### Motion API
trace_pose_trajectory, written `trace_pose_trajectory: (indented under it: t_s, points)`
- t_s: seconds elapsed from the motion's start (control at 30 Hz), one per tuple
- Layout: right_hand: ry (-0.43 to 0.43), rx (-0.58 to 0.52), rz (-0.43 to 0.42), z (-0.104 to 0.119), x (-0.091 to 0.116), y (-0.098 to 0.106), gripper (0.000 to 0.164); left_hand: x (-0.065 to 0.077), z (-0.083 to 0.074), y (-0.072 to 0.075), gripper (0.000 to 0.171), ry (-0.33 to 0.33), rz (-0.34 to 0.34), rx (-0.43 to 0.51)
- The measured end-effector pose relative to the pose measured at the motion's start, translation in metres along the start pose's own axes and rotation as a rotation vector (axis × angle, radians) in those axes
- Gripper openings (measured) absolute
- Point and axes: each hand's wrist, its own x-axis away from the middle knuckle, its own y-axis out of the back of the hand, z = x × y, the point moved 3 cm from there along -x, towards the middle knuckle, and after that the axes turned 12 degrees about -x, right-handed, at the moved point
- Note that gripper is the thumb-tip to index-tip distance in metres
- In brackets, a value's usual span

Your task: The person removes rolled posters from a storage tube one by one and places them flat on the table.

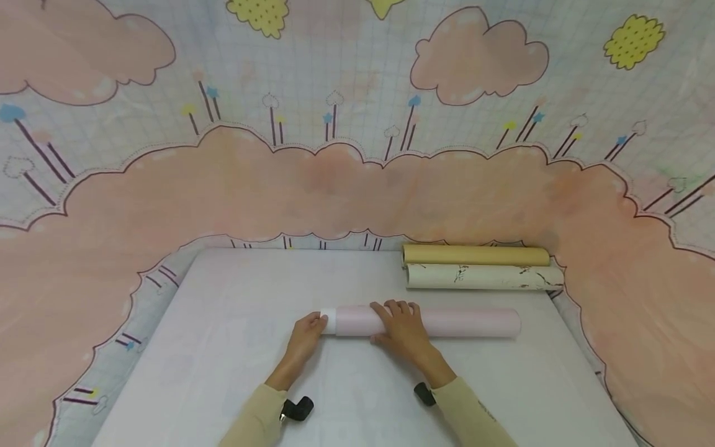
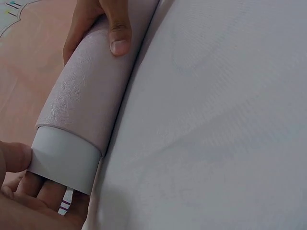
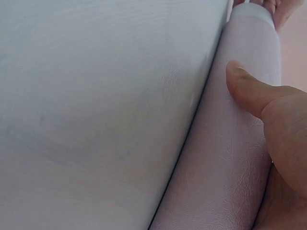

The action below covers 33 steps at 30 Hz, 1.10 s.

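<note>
A pale pink roll of textured sheet, like wallpaper (image 1: pixel 469 323), lies crosswise on the white table. From its left end sticks out a short white sleeve (image 2: pixel 64 158), smooth and hollow. My left hand (image 1: pixel 306 335) pinches that sleeve's rim, the thumb on the outside and several fingers tucked into the opening. Near the roll's middle, my right hand (image 1: pixel 403 328) grips it from above, its thumb (image 3: pixel 242 86) along the near side and its fingers over the far side. The roll's right end is free of both hands.
Behind the roll at the back right lie a yellow roll (image 1: pixel 475 254) and a cream roll with a dark branch pattern (image 1: pixel 436 277), side by side. A cloud-patterned cloth (image 1: pixel 357 192) hangs behind the white table (image 1: pixel 251 279) and along its sides.
</note>
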Motion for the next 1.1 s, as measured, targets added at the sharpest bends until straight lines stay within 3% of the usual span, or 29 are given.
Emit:
trace_pose_trajectory:
  t_s: [0.5,0.8,1.1]
  points:
    - [-0.011,-0.011,0.015,0.005,0.000,-0.003,0.075,0.007,0.006,0.015,0.035,0.045,-0.034,-0.013]
    - [-0.025,-0.008,0.043,0.001,-0.001,-0.001,0.077,0.002,0.003,0.009,0.037,0.037,-0.035,0.020]
    - [0.016,0.009,0.006,0.001,0.000,0.001,0.077,0.001,0.004,0.011,0.030,0.034,-0.077,-0.050]
